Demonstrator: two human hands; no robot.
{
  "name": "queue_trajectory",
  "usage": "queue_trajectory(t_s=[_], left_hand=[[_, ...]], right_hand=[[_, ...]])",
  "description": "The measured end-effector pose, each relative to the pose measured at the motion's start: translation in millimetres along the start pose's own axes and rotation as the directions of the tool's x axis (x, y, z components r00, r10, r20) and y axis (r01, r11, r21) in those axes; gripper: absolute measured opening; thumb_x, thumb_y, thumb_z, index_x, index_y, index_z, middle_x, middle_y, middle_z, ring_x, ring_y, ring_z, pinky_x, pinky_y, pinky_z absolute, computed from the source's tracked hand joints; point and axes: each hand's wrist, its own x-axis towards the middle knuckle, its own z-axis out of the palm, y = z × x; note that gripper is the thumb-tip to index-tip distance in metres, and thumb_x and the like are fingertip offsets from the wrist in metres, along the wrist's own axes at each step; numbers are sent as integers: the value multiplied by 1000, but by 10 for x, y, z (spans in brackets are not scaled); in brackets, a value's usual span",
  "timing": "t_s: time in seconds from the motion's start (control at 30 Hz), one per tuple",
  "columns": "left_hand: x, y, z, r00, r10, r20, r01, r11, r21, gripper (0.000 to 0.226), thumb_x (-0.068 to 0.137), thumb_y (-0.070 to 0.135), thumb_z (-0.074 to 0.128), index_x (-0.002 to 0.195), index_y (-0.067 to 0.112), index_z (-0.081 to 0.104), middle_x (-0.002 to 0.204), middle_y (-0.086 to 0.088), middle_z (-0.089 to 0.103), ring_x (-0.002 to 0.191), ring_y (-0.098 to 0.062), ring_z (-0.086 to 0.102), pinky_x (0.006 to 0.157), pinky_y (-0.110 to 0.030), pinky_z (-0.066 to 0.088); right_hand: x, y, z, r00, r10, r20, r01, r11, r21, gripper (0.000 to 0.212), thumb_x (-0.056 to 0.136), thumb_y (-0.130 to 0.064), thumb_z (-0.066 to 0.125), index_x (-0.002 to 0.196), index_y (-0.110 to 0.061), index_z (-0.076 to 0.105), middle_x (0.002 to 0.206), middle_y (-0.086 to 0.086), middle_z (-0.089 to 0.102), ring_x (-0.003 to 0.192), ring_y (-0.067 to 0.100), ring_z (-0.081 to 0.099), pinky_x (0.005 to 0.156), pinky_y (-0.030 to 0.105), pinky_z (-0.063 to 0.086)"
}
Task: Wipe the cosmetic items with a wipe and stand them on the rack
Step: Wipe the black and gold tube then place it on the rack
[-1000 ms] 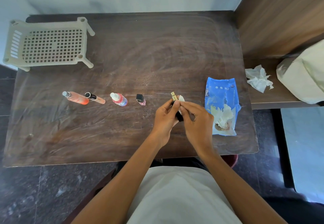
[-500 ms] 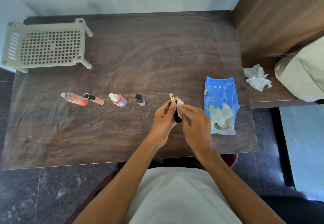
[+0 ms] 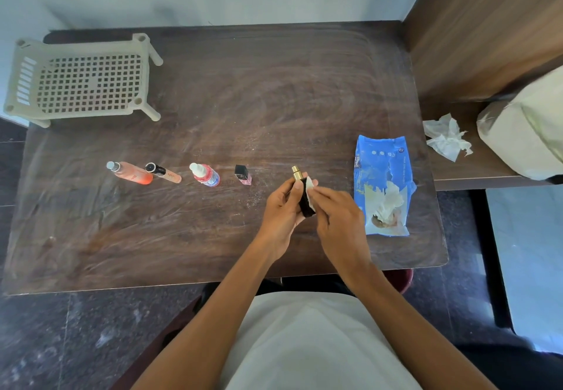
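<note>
My left hand grips a black tube with a gold cap above the table's front middle. My right hand pinches a white wipe against the tube's right side. Standing in a row to the left are an orange spray bottle, a beige tube with a black cap, a red-and-blue bottle with a white cap and a small pink bottle with a black cap. The cream plastic rack stands at the table's far left corner with nothing on it.
A torn blue wipes packet lies right of my hands with wipes poking out. A crumpled used wipe and a pale bag lie on a lower wooden shelf at the right. The dark wooden table ends near my lap.
My right hand has slid the wipe a little down along the tube while my left hand keeps holding it. The items in the row have not moved.
</note>
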Motion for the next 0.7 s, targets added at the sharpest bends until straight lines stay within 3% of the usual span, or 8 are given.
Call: queue_trajectory(t_s=[0.13,0.27,0.4,0.47,0.6,0.7], left_hand=[[1,33,6,1000,18,25,-20,999,51,31,107,26,42,124,10,63,107,-6,72,103,-17,70,86,-30,58],[49,115,24,999,46,17,-47,998,44,30,107,27,42,123,13,63,115,-7,72,108,-18,69,89,-31,58],[92,139,-10,998,57,0,-57,998,-16,32,106,26,43,130,7,55,129,-8,68,117,-22,67,93,-36,57],[96,136,-28,999,38,-2,-38,998,-53,35,107,25,42,129,-1,49,131,-12,67,119,-26,66,96,-39,56],[90,187,32,999,-38,-18,34,988,-153,35,109,20,35,130,-4,50,133,-19,63,122,-29,63,99,-40,55],[114,212,74,998,-55,-41,47,983,-175,37,109,17,35,131,-7,52,131,-26,61,117,-26,64,96,-38,56]], right_hand=[[236,-107,14,998,-55,-29,56,998,6,25,88,2,63,111,-3,74,106,8,74,92,26,67,81,18,45],[212,-41,14,998,-43,-43,44,999,24,28,90,4,64,115,-3,73,109,8,73,93,26,66,86,10,41],[-4,56,-33,1000,-21,-4,21,999,39,29,90,3,67,116,-8,73,110,2,74,94,20,66,87,14,46],[-47,28,-103,997,75,16,-77,984,158,26,91,-2,67,113,-13,75,106,-6,74,95,10,68,85,16,50],[8,-49,-198,923,380,61,-373,846,381,17,95,-17,65,109,-22,74,94,-24,71,89,-7,65,75,7,47],[33,-91,-184,920,379,98,-386,836,391,21,96,-17,63,115,-25,70,100,-26,69,96,-9,64,82,8,49]])
